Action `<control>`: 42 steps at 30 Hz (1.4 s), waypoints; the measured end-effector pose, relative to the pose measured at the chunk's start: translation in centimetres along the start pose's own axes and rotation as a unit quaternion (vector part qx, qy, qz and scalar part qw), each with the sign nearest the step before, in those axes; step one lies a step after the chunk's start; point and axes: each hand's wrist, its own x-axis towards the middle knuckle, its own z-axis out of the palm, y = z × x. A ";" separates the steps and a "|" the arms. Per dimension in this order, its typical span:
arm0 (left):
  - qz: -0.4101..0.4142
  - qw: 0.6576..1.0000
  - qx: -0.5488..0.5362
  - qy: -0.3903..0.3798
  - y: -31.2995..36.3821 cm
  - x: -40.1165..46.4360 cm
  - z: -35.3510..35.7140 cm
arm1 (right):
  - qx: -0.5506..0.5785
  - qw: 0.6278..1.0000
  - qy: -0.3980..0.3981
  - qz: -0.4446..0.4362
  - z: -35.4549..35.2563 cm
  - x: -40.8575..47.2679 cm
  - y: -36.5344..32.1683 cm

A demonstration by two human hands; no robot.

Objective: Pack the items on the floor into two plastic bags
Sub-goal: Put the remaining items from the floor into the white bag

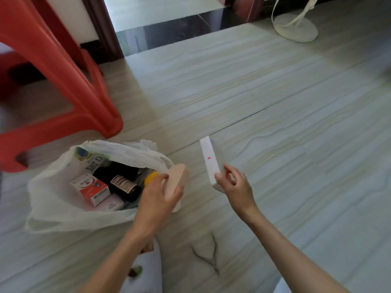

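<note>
A white plastic bag (53, 199) lies open on the floor at lower left. Inside it are a red-and-white box (91, 190), a dark bottle (122, 183) and a yellow item (150, 178). My left hand (158, 197) holds a peach-coloured flat object (176, 180) at the bag's right rim. My right hand (234, 185) grips a white box (210, 161) with a small red mark by its lower end, tilted upright above the floor to the right of the bag. Small metal nippers (209, 255) lie on the floor near me.
A red plastic stool (63, 81) stands at the left, close behind the bag. A white fan base (296, 28) sits at the far right. A doorway with a dark threshold (179, 28) is at the back. White fabric (146, 271) lies under my left forearm.
</note>
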 end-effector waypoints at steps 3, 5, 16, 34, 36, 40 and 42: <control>-0.044 0.998 -0.024 0.035 -2.5 -0.7 -4.0 | 0.036 0.993 -0.097 -0.052 3.0 -2.4 -2.6; -0.089 0.993 -0.038 0.074 -4.3 -1.1 -6.6 | 0.038 0.985 -0.150 -0.076 5.0 -3.3 -3.4; -0.155 0.974 0.048 0.159 -8.5 3.7 -10.5 | -0.214 0.965 -0.070 -0.136 15.4 -0.8 -6.9; 0.024 0.987 0.157 0.029 -11.7 1.2 -8.1 | -0.261 0.923 -0.137 -0.246 16.3 -0.3 -4.3; 0.099 0.983 0.132 0.086 -10.6 0.1 -7.1 | -0.238 0.936 -0.110 -0.235 14.3 -1.3 -3.2; 0.239 0.960 0.139 0.043 -8.3 -2.4 -2.8 | -0.268 0.950 -0.054 -0.150 9.9 -2.9 1.8; 0.266 0.945 0.181 -0.063 -7.4 -3.5 0.1 | -0.283 0.953 -0.026 -0.107 8.2 -3.9 5.2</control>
